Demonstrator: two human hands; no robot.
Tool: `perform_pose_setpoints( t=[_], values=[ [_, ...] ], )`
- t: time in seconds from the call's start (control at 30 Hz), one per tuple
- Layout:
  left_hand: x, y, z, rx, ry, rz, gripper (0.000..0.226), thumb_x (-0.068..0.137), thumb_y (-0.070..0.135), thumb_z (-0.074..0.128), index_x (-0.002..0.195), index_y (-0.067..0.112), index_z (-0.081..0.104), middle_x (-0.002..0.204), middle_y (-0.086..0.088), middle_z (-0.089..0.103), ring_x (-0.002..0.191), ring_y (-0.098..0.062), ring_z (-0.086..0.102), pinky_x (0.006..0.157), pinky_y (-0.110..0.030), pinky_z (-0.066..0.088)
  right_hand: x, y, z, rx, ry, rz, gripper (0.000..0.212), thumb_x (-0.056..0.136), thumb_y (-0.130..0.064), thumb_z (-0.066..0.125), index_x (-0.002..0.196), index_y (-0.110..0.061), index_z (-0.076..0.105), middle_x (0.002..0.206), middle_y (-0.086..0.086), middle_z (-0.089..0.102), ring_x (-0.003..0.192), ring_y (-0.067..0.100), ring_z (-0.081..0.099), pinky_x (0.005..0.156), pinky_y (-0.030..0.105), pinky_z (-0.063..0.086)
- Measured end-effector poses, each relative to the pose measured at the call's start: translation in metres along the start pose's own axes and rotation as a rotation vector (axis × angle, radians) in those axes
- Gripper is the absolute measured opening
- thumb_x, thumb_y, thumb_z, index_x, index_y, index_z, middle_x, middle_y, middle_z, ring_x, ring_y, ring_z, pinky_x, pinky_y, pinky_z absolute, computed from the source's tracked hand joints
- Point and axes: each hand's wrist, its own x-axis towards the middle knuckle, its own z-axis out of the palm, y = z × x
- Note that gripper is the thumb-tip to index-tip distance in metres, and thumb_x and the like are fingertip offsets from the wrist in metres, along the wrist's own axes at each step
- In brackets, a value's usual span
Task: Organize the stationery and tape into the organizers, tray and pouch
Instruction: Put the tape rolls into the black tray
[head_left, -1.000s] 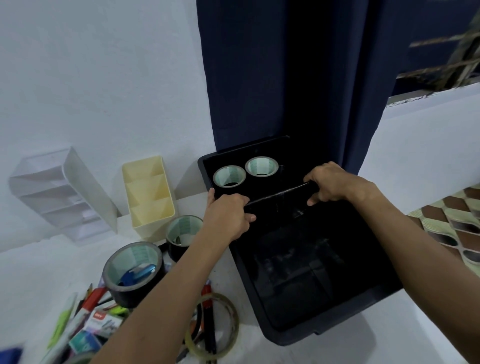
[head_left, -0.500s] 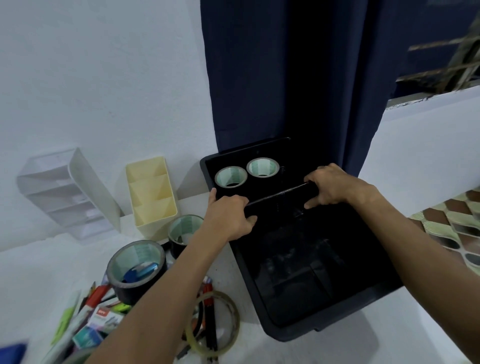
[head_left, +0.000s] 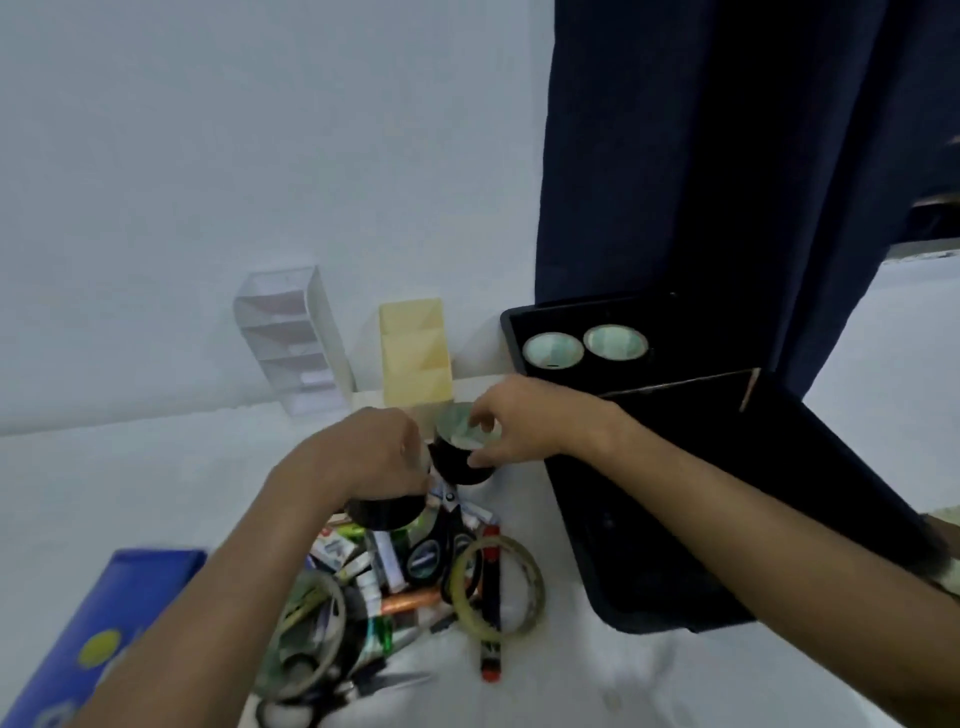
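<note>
Two tape rolls (head_left: 584, 347) in tray (head_left: 675, 493) | two gripped: left hand (head_left: 374, 457), right hand (head_left: 524, 421)

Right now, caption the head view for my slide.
Both hands, left hand and right hand, each grip a black tape roll beside the black tray.

The left hand (head_left: 374, 457) covers the top of the large black tape roll (head_left: 384, 512) beneath it, so its core is hidden. The right hand's fingers (head_left: 480, 421) hide the right rim of the smaller black roll (head_left: 460, 457). The blue pouch (head_left: 104, 634) runs off the near left edge. The heap of stationery (head_left: 384, 577) is blurred; labels are unreadable. The black tray's (head_left: 675, 519) interior is too dark to read.
</note>
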Motion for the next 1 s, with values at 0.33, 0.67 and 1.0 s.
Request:
perform_pose_setpoints(
  t=[0.33,0.67,1.0],
  values=[
    [-0.031,-0.01,-0.007,0.266,0.148,-0.004,0.005,0.084,0.02,0.059,0.081,0.016,0.058,0.071,0.003,0.05,0.073,-0.02,0.046,0.076,-0.034,0.039,0.022,-0.023,0.022,-0.027,0.088,0.093,0.017,0.09,-0.016,0.06,0.102,-0.004,0.064,0.095,0.015,0.06,0.077,0.03,0.059,0.061,0.032,0.045],
    [0.035,0.063,-0.101,-0.057,0.487,0.297,0.013,0.085,0.024,0.064,0.077,0.015,0.062,0.075,-0.003,0.059,0.075,-0.023,0.056,0.063,-0.028,0.038,-0.047,0.082,-0.079,0.01,0.366,0.344,0.026,0.088,-0.014,0.065,0.111,-0.023,0.068,0.104,0.003,0.062,0.088,0.023,0.062,0.081,0.038,0.054],
    [0.138,0.135,-0.066,-0.053,0.222,0.531,0.021,0.08,0.018,0.073,0.101,0.02,0.072,0.089,0.003,0.062,0.086,-0.019,0.064,0.076,-0.034,0.053,-0.078,0.187,-0.067,0.001,0.15,0.55,0.016,0.082,-0.006,0.063,0.084,-0.02,0.071,0.087,-0.005,0.059,0.083,0.017,0.063,0.079,0.033,0.055]
  ],
)
